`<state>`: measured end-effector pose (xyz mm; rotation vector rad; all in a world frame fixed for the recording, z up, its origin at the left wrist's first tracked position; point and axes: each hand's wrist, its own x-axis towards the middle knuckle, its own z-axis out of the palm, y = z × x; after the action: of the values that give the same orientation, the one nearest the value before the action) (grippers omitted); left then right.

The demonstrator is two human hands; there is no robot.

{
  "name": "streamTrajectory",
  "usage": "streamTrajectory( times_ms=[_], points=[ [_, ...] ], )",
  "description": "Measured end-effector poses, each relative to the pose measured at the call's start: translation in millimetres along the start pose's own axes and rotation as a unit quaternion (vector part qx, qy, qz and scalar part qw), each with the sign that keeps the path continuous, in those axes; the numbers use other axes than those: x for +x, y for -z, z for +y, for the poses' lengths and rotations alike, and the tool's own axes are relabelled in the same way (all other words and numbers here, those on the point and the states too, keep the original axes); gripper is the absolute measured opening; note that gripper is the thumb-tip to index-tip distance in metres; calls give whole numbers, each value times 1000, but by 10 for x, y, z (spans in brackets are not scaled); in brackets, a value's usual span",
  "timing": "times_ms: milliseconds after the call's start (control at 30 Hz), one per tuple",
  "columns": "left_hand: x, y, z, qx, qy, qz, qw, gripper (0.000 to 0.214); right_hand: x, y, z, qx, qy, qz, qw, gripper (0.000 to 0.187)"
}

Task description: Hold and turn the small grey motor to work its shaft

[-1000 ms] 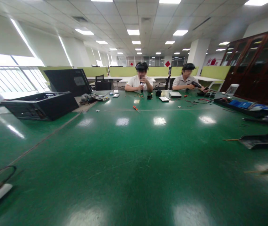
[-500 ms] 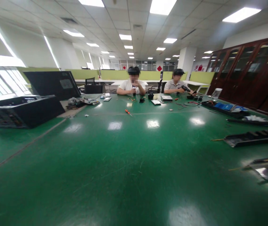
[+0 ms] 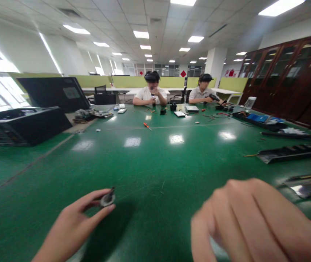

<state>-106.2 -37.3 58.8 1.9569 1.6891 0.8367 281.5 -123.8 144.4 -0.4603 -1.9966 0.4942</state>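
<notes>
My left hand (image 3: 76,222) reaches in from the bottom left and pinches a small dark round part (image 3: 107,198) between thumb and fingers, just above the green table (image 3: 150,171). My right hand (image 3: 256,222) fills the bottom right, close to the camera and blurred. Its fingers are stretched out and slightly apart, pointing down, with nothing seen in them.
A black computer case (image 3: 21,125) lies at the left. Black panels (image 3: 288,153) and a tray with blue items (image 3: 256,119) sit at the right. An orange screwdriver (image 3: 147,126) lies mid-table. Two people (image 3: 150,95) work at the far side among small parts.
Both of my hands have come into view from below; before, neither showed. The left one now holds a small dark part. The camera has shifted slightly.
</notes>
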Motion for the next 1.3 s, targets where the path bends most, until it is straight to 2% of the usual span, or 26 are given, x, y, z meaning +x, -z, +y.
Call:
streamTrajectory(
  times_ms=[67, 133, 200, 300, 400, 500, 633, 733, 1067, 1300],
  points=[
    [219, -214, 160, -41, -58, -89, 993, 47, 109, -456, 257, 166, -49, 132, 976, 55],
    [415, -502, 287, -86, -109, -107, 985, 40, 195, -740, 604, 209, -168, 171, 948, 31],
    [548, -791, 328, -124, -127, -115, 978, 39, 185, -898, 1003, 169, -240, 182, 939, 19],
    [632, -1089, 243, -175, -105, -109, 973, 40, -21, -1041, 1513, 17, -311, 192, 931, 44],
    [648, -1176, 120, -176, -117, -112, 971, 31, -237, -1166, 1747, -59, -326, 136, 934, 64],
    [648, -1148, 76, -180, -143, -115, 966, 28, -293, -1248, 1774, -72, -314, 75, 944, 63],
    [641, -1113, 102, -185, -165, -120, 961, 27, -243, -1278, 1749, -80, -310, 33, 947, 41],
    [630, -1121, 113, -182, -176, -133, 958, 28, -234, -1282, 1736, -87, -315, 28, 945, 31],
    [598, -1158, 126, -173, -190, -154, 954, 30, -242, -1308, 1699, -86, -300, 5, 950, 19],
    [591, -1164, 136, -164, -197, -154, 954, 26, -242, -1298, 1708, -97, -290, 13, 952, 13]
  ],
)
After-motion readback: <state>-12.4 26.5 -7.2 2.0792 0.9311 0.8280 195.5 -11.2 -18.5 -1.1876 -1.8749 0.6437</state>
